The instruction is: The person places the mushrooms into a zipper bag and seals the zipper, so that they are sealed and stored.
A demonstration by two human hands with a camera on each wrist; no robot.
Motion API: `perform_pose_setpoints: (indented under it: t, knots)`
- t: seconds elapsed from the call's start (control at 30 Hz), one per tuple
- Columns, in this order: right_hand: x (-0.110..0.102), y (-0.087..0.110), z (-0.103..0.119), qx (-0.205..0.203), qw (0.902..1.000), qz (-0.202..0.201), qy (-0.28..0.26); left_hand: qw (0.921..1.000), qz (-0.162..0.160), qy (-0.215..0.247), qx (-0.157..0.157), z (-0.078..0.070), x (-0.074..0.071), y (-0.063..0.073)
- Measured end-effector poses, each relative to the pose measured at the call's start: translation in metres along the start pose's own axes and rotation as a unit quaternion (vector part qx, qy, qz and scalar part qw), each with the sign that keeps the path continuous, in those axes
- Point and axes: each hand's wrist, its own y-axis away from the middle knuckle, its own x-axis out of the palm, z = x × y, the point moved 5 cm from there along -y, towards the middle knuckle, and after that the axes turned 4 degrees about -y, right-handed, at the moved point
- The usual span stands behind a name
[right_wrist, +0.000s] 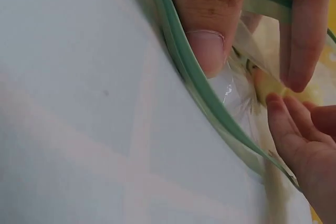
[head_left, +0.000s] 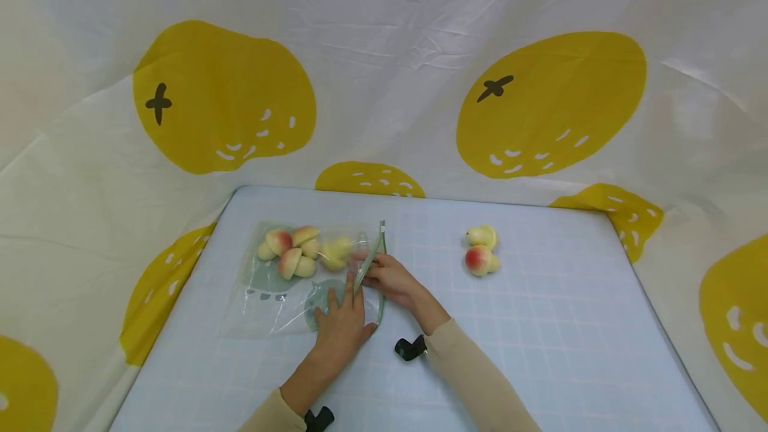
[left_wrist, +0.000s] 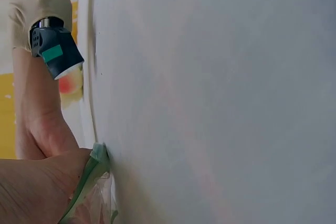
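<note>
Wrist cameras: you wear two black ones, left (head_left: 319, 419) and right (head_left: 411, 349); only the left wrist view shows the green patch (left_wrist: 52, 52) on your right one.
Left hand (head_left: 340, 325): its fingers lie straight and spread apart on the clear bag (head_left: 273, 315); the right wrist view adds your thumb (right_wrist: 207, 24) at the mouth, beside the green rim (right_wrist: 191, 69).
Right hand (head_left: 396, 283): it reaches into the mouth, fingers extended, nothing seen clamped between them.
Yellow piece (head_left: 336, 253): inside the bag, just beyond your right fingertips; whether they touch it, you cannot tell from either view.
Mushroom-shaped pieces (head_left: 289, 263): three, red-flushed, clustered deeper in the bag, seen only from your head.
Loose pair (head_left: 478, 261): one red-capped, one yellow, touching on the tabletop (head_left: 570, 325), right of the bag; your left wrist view catches just the red one.
Backdrop (head_left: 384, 105): pale cloth with yellow fruit prints.
</note>
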Motion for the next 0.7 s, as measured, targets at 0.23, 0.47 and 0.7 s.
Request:
perform_pose_setpoints:
  t: [0.23,0.47,0.7]
  knots:
    - [-0.001,0.002,0.001,-0.003,0.9999,0.005,-0.009,0.9999,0.010,0.000,-0.004,0.000,0.000,0.000]
    - [-0.009,0.013,0.006,-0.024,0.9996,-0.014,-0.007,0.9999,0.015,0.004,-0.005,-0.001,0.001,-0.001]
    - [-0.019,0.034,0.016,-0.041,0.9984,-0.037,0.008,0.9997,0.019,-0.001,-0.016,0.001,0.003,-0.001]
